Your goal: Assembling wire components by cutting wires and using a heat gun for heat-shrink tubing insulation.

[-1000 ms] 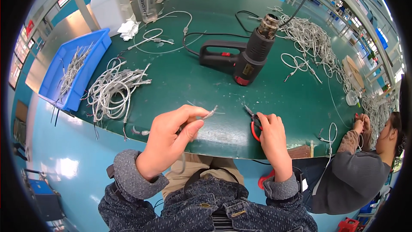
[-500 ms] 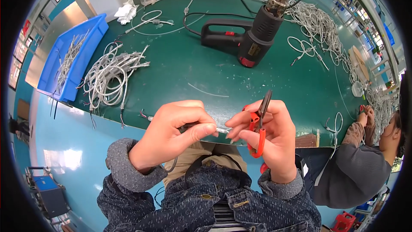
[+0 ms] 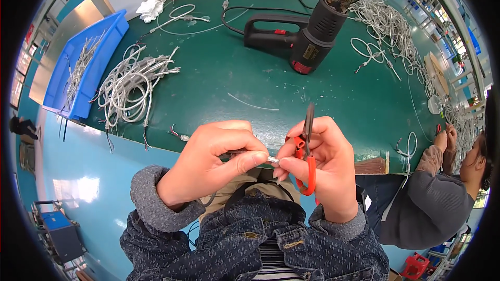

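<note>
Above my lap, at the bench's near edge, my left hand is closed in a pinch on a grey cable. The cable's bare, silvery end sticks out past the thumb and forefinger. My right hand has thumb and fingertips closed at that end. Red-handled scissors hang on the same hand, their dark blades pointing up and away from the cable. Another end with thin coloured wires and a pale sleeve shows beyond my left hand. The fingers hide how the strands are gripped.
A black heat gun stands on the green bench. Left are a coiled cable bundle and a blue tray with wires. A thin clear strip lies mid-bench. Heaped cables and a co-worker are at right.
My right hand has moved left, bringing its thumb and fingertips onto the cable's bare end. The scissors have shifted left with it. My left hand keeps its pinch.
</note>
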`<state>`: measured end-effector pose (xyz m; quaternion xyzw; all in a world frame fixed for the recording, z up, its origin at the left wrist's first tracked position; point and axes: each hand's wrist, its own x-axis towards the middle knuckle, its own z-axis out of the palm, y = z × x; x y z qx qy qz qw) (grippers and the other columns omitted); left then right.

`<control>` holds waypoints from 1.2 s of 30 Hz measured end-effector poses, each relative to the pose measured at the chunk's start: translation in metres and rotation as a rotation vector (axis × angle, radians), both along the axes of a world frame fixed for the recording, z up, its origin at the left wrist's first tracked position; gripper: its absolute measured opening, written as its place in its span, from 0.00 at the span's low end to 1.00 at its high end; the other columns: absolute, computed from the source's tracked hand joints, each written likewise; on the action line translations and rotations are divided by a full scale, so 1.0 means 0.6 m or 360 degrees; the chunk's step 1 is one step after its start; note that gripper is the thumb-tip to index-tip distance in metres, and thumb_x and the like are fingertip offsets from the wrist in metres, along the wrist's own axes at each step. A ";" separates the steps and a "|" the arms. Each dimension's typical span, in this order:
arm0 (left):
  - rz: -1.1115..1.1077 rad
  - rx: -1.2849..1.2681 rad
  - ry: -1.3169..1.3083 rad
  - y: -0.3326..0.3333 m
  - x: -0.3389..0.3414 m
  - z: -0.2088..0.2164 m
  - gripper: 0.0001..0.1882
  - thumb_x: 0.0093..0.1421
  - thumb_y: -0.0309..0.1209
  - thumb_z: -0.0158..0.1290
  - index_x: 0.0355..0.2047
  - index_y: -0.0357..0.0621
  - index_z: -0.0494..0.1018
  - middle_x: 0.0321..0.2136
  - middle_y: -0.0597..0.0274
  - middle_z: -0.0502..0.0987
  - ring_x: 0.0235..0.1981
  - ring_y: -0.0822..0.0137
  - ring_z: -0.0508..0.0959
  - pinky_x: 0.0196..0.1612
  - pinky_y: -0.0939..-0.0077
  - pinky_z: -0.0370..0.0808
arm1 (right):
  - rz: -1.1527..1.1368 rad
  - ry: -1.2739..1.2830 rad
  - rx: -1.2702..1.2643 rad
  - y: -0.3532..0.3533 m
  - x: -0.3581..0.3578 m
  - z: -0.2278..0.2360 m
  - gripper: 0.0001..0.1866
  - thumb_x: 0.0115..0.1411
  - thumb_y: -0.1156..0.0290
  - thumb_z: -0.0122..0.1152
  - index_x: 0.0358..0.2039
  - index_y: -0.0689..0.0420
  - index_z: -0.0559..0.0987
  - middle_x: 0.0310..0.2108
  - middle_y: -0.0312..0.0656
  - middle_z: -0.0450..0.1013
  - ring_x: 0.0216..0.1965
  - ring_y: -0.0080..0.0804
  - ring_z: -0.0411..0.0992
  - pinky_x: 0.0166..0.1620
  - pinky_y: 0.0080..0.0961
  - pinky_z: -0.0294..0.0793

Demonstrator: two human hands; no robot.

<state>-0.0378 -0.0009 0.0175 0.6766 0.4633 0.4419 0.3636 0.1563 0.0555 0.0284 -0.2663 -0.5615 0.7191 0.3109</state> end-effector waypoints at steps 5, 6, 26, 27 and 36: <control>0.0131 -0.0185 -0.0238 -0.007 0.009 0.003 0.06 0.51 0.27 0.57 0.29 0.38 0.78 0.19 0.66 0.68 0.21 0.74 0.65 0.23 0.79 0.60 | 0.0017 0.0154 -0.0200 -0.001 -0.001 -0.009 0.18 0.54 0.84 0.57 0.45 0.65 0.65 0.29 0.42 0.71 0.30 0.24 0.72 0.32 0.19 0.74; 0.0120 -0.0113 -0.0231 -0.007 0.008 -0.003 0.06 0.50 0.26 0.58 0.29 0.39 0.78 0.19 0.67 0.68 0.21 0.75 0.65 0.24 0.80 0.60 | 0.0027 0.0189 -0.0245 -0.001 -0.002 -0.011 0.18 0.54 0.84 0.57 0.46 0.65 0.64 0.29 0.41 0.71 0.29 0.24 0.72 0.31 0.19 0.74; -0.0109 -0.0277 -0.0446 -0.018 -0.008 -0.005 0.04 0.50 0.23 0.56 0.27 0.39 0.79 0.21 0.67 0.71 0.23 0.76 0.66 0.24 0.82 0.58 | -0.0103 -0.0668 0.2184 0.032 0.037 0.040 0.18 0.31 0.77 0.61 0.30 0.55 0.81 0.21 0.34 0.66 0.22 0.28 0.62 0.24 0.23 0.59; -0.0112 -0.0262 -0.0445 -0.018 -0.008 -0.005 0.04 0.50 0.23 0.56 0.27 0.39 0.79 0.21 0.66 0.71 0.23 0.76 0.66 0.24 0.82 0.58 | -0.0102 -0.0668 0.2184 0.032 0.038 0.039 0.18 0.31 0.77 0.61 0.30 0.55 0.81 0.21 0.34 0.66 0.22 0.28 0.62 0.24 0.23 0.59; -0.0111 -0.0248 -0.0449 -0.018 -0.009 -0.006 0.04 0.50 0.23 0.57 0.27 0.39 0.79 0.20 0.66 0.71 0.22 0.76 0.66 0.23 0.82 0.58 | -0.0022 -0.0696 0.2228 0.034 0.042 0.034 0.21 0.33 0.73 0.61 0.34 0.53 0.81 0.22 0.34 0.67 0.23 0.28 0.64 0.25 0.24 0.61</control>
